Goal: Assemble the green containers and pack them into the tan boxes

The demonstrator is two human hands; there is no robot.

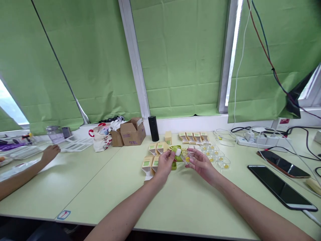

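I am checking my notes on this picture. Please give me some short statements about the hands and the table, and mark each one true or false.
1. The left hand holds a small white piece. True.
2. The right hand holds a phone. False: it holds a clear cup; the phones lie on the table.
3. A black cylinder stands upright by the window. True.
4. The blinds are red. False: they are green.
5. Another person's hand rests at far left. True.
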